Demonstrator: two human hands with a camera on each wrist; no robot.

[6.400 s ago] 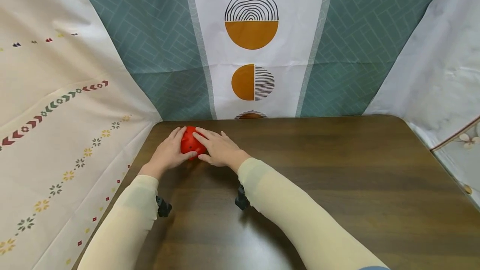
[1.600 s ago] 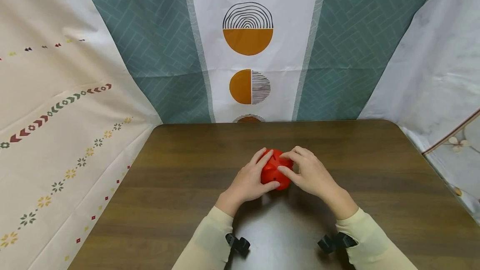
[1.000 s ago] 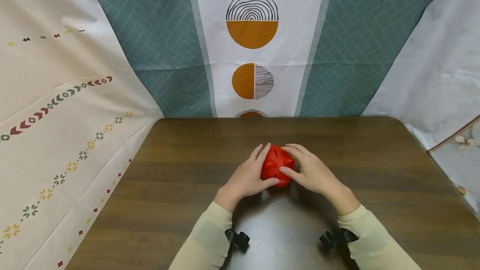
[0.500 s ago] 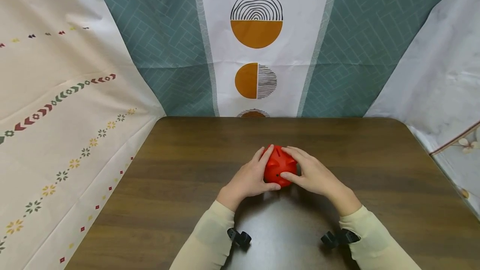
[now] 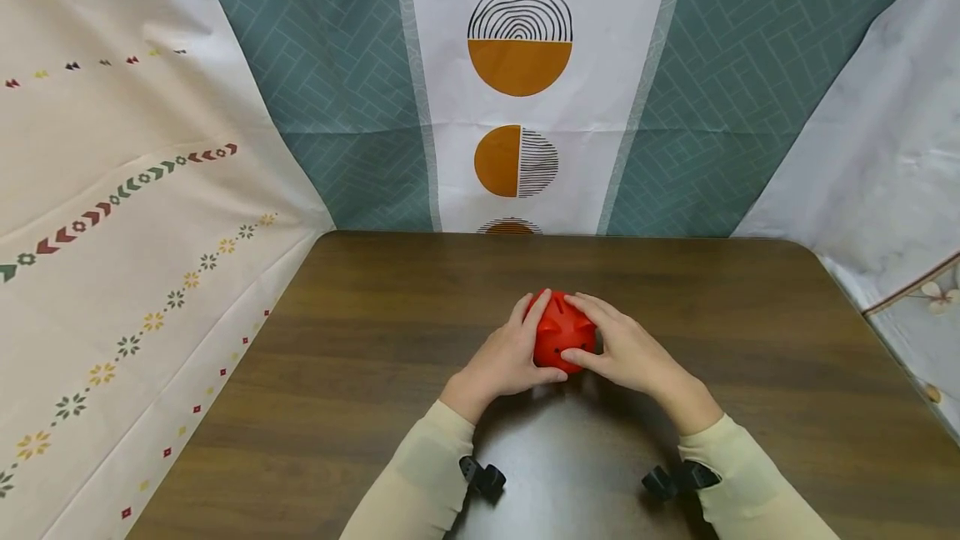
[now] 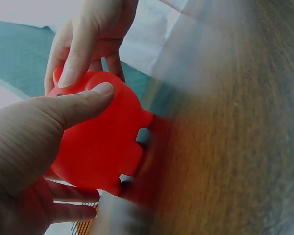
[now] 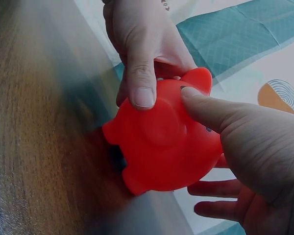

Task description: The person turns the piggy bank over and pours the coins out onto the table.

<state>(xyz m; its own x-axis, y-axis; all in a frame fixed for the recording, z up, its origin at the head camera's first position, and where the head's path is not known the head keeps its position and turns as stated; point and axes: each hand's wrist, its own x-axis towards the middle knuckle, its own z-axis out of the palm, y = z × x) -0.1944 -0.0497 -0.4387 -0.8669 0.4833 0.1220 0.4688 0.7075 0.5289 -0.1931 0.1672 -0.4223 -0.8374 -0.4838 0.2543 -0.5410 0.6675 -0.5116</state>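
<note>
A red piggy bank point(image 5: 564, 330) stands upright near the middle of the wooden table, its snout toward me and a dark coin slot on top. My left hand point(image 5: 508, 359) holds its left side, thumb across the front. From the right, my right hand point(image 5: 636, 354) grips the other side with its thumb near the snout and fingers over the top. In the left wrist view, the stubby feet of the piggy bank point(image 6: 100, 142) point at the tabletop. The right wrist view shows the round snout and small black eyes of the piggy bank point(image 7: 147, 161) between both thumbs.
The brown table point(image 5: 375, 307) extends around the hands on all sides. A teal and white patterned cloth point(image 5: 330, 90) hangs behind its back edge, with a cream cloth point(image 5: 165, 215) on the left and a white one point(image 5: 847, 173) on the right. Black wrist cameras sit on both sleeves.
Both hands have brought the piggy bank from the table's far left corner to the middle. Over the last second it has stayed nearly still, and the right fingers have shifted, baring the slot.
</note>
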